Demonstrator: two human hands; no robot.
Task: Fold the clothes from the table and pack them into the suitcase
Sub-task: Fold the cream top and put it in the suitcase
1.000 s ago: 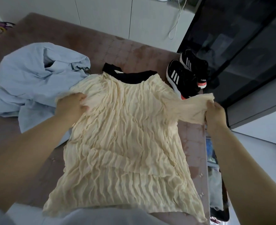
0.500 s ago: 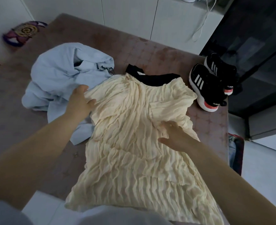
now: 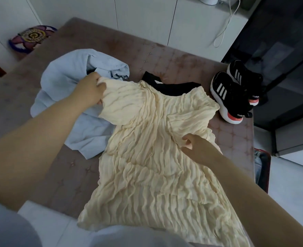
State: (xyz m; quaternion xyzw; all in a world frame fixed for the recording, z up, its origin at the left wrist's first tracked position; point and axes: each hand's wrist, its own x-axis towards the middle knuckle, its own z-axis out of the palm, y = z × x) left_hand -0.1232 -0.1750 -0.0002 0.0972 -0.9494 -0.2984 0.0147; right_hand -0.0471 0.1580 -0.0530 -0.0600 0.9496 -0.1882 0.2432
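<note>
Nearest the person, the hem of a cream crinkled top point(image 3: 147, 175) hangs over the near edge of the quilted mauve table point(image 3: 58, 175), between the two forearms. The top lies spread flat, neck away from the person. The right hand point(image 3: 197, 148) rests on the top's right side, thumb and curled fingers pinching a fold of fabric where the right sleeve lies turned inward over the body of the top. Farther out, the left hand point(image 3: 92, 90) grips the top's left sleeve, fingers closed around the bunched cloth and lifting it slightly off the table.

Under and beyond the left hand lies a crumpled light blue garment point(image 3: 63, 82), with the cream sleeve overlapping its edge. Between the hands and farther away, the top's black neckband point(image 3: 172, 86) lies on the table. Beyond the right hand, just beside the top's right shoulder, a pair of black sneakers point(image 3: 232, 97) with white stripes sits at the table's right edge.

To the right of the right forearm, below the table's edge, a sliver of a red-rimmed suitcase point(image 3: 262, 168) shows on the floor.

Far beyond the left hand a colourful round cushion point(image 3: 31, 37) lies by the table's far corner. White cupboards point(image 3: 143, 13) stand behind, with a white cable point(image 3: 225, 27) hanging down.
</note>
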